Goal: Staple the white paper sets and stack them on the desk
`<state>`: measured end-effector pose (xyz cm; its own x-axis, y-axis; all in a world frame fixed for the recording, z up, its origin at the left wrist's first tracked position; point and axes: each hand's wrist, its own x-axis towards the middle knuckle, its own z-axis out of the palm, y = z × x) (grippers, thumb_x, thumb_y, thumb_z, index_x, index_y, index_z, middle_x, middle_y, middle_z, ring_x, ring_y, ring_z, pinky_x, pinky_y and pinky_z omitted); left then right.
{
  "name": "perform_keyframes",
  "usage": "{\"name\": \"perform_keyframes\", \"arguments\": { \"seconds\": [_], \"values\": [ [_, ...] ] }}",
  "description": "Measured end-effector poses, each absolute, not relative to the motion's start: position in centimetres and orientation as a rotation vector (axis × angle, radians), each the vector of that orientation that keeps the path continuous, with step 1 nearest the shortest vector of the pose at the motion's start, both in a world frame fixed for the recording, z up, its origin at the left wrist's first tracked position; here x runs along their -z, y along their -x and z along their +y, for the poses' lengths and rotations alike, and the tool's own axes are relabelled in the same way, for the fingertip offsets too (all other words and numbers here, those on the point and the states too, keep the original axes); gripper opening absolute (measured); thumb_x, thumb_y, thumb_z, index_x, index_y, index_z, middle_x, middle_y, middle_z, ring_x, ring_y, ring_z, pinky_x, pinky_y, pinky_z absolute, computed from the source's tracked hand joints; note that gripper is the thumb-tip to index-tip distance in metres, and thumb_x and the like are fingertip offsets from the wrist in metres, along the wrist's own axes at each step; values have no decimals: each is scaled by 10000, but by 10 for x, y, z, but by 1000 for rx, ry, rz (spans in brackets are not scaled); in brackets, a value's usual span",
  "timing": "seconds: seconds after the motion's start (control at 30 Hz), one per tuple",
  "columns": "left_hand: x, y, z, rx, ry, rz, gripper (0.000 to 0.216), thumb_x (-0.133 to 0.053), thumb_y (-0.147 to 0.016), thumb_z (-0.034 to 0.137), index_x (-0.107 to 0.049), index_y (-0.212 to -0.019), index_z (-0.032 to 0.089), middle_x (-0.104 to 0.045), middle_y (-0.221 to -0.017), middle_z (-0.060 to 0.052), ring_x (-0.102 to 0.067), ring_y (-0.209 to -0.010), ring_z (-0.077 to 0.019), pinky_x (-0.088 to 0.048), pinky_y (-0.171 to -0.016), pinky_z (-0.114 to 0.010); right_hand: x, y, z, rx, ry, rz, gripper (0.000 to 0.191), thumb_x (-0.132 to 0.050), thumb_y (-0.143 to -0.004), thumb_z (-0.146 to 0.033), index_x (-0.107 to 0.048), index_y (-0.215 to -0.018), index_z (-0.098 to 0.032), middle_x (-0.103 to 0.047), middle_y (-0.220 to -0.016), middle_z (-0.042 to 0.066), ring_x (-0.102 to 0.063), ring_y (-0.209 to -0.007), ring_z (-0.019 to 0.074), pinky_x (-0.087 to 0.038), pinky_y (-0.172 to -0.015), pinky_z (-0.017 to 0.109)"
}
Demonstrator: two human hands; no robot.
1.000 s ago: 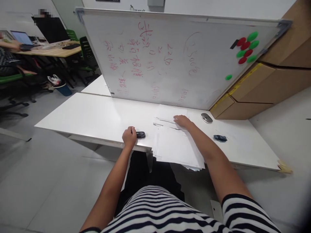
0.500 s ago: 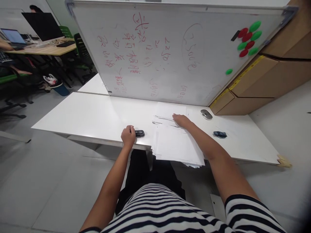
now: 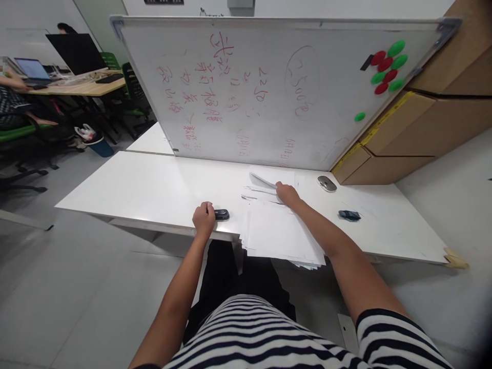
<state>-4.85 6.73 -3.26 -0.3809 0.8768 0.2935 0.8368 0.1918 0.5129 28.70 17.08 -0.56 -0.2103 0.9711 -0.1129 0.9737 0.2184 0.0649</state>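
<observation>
My left hand (image 3: 203, 219) is closed around one end of a black stapler (image 3: 222, 214) near the front edge of the white table (image 3: 126, 179). The stapler's other end points right, toward the papers. My right hand (image 3: 287, 195) pinches the edge of some thin white paper (image 3: 263, 179), whose near side is raised off the sheets beneath; how many sheets cannot be told. Closer to me, a thick, uneven stack of white paper (image 3: 282, 233) overhangs the table's front edge, partly under my right forearm.
A whiteboard (image 3: 326, 128) with red writing and magnets stands behind the papers. On the right lie a grey computer mouse (image 3: 327, 183) and a small dark packet (image 3: 349, 215). Cardboard boxes (image 3: 403, 123) are stacked at the back right. A person sits at another desk far left.
My right hand has gone from resting on the far papers to gripping and raising their edge. My left hand keeps its hold on the stapler. The view has tilted slightly upward.
</observation>
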Motion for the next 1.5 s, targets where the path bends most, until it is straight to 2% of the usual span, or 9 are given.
{"name": "perform_keyframes", "arguments": {
  "seconds": [0.13, 0.23, 0.3, 0.47, 0.6, 0.87, 1.0, 1.17, 1.5],
  "values": [
    [34, 49, 68, -991, -1720, 2362, 320, -329, -931, 338, -626, -976, 229, -641, -810, -54, -576, -809, -204, -356, -674, -292, 10, -282, 175, -60, -1857, 2333, 487, -371, -865, -21, -356, -1352, -37, -656, -926, 200, -644, -852, 275, -453, -738, 343],
    [36, 49, 68, -1025, -1716, 2356, 313, -341, -927, 335, -630, -974, 223, -642, -811, -50, -575, -805, -200, -353, -673, -287, 13, -280, 178, -131, -1769, 2376, 691, -408, -817, 26, -201, -1457, -131, -613, -1057, 187, -631, -887, 265, -460, -743, 354],
    [36, 49, 69, -1041, -1711, 2353, 306, -349, -923, 329, -633, -968, 224, -642, -809, -49, -574, -806, -200, -352, -675, -287, 16, -278, 180, -186, -1746, 2391, 726, -388, -816, 38, -150, -1476, -148, -563, -1149, 207, -609, -943, 271, -463, -753, 368],
    [35, 49, 68, -1060, -1710, 2338, 304, -354, -920, 321, -637, -969, 223, -641, -809, -55, -575, -799, -199, -354, -674, -286, 22, -276, 184, -230, -1741, 2374, 496, -412, -824, 18, -403, -1317, -35, -562, -1110, 236, -565, -989, 273, -459, -755, 343],
    [35, 49, 67, -1067, -1691, 2332, 308, -355, -920, 326, -640, -975, 222, -639, -811, -57, -575, -801, -200, -357, -676, -285, 16, -285, 191, -221, -1725, 2381, 304, -406, -874, -49, -527, -1152, -75, -560, -1143, 223, -536, -1038, 263, -452, -767, 321],
    [36, 49, 67, -1065, -1696, 2344, 305, -361, -918, 324, -644, -966, 221, -635, -797, -57, -570, -800, -200, -354, -690, -291, 12, -288, 198, -173, -1677, 2376, 341, -418, -865, -14, -492, -1192, -73, -490, -1329, 247, -507, -1198, 246, -426, -880, 326],
    [38, 50, 68, -1070, -1721, 2351, 297, -364, -916, 319, -641, -963, 221, -636, -798, -52, -569, -799, -198, -350, -690, -290, 11, -283, 199, -163, -1674, 2349, 331, -447, -847, -18, -498, -1172, -54, -588, -1199, 262, -607, -1072, 253, -445, -819, 324],
    [41, 51, 69, -1065, -1712, 2359, 295, -366, -916, 321, -640, -966, 225, -637, -799, -51, -570, -794, -199, -351, -683, -288, 2, -281, 198, -178, -1657, 2362, 248, -406, -870, -74, -553, -1068, -44, -689, -903, 201, -668, -842, 247, -426, -715, 308],
    [37, 50, 68, -1065, -1718, 2340, 304, -350, -919, 325, -634, -962, 226, -641, -811, -57, -571, -804, -206, -353, -673, -289, -10, -276, 173, -371, -1617, 2558, 263, -374, -851, -106, -609, -960, -60, -652, -917, 192, -572, -886, 252, -336, -723, 309]
  ]
}}
